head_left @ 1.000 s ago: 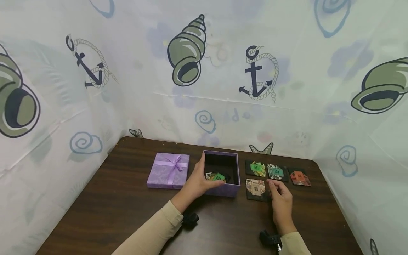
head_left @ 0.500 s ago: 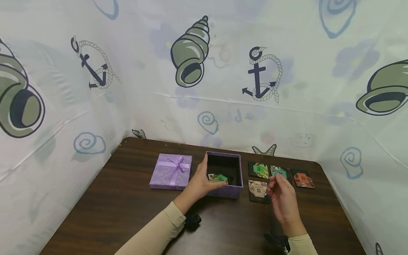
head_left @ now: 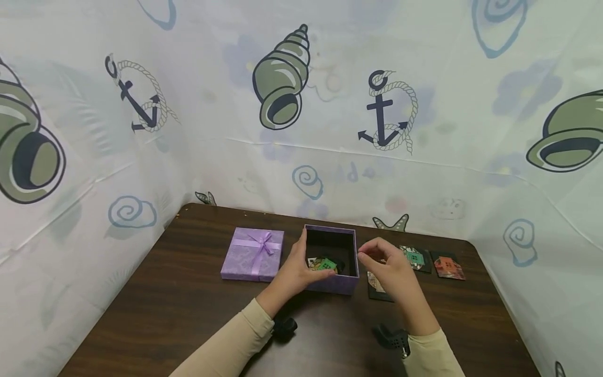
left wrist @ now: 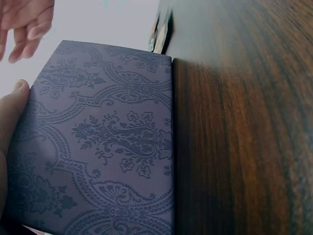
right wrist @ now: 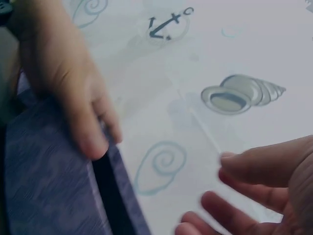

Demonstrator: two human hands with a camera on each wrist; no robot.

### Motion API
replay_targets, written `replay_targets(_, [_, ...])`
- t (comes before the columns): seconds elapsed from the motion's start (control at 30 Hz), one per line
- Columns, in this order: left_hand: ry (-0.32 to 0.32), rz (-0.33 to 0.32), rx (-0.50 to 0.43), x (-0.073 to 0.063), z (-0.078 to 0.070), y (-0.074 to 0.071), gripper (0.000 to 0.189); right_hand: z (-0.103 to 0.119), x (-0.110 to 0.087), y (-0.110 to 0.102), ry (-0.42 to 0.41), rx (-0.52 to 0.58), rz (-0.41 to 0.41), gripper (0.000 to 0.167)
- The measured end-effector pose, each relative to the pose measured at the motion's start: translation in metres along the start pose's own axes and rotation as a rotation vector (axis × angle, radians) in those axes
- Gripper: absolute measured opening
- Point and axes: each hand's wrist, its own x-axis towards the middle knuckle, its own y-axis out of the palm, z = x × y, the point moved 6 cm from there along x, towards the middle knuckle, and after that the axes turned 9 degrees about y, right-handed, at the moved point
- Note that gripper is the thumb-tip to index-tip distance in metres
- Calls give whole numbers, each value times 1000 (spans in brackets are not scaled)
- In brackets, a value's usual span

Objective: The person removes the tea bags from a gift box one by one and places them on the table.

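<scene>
A purple patterned gift box [head_left: 332,285] stands uncovered on the table, with several printed cards [head_left: 323,264] inside, one of them green. My left hand [head_left: 296,269] grips the box at its left wall and front rim, thumb across the front. Just right of the box is my right hand [head_left: 393,269], raised, its fingers loosely bent; the right wrist view shows nothing between thumb and fingers [right wrist: 234,215]. Behind and below that hand lies a beige card [head_left: 375,288], partly covered. A teal card [head_left: 415,258] and an orange card [head_left: 448,266] lie further right.
The purple lid [head_left: 253,254] with a ribbon bow lies left of the box. Dark wood table [head_left: 188,293] spreads in front. A white curtain [head_left: 226,173] printed with shells and anchors hangs close behind and at both sides.
My right hand has lifted off the beige card's edge and moved left toward the box, now covering the green card at the right. My left hand stays on the box.
</scene>
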Motion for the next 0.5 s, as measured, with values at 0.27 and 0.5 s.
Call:
replay_targets(0.27, [-16, 8, -11, 0, -2, 0, 143, 28, 12, 17, -32, -122, 161, 21])
replay_targets(0.5, [2, 3, -12, -1, -2, -1, 142, 34, 32, 27, 42, -199, 219, 30])
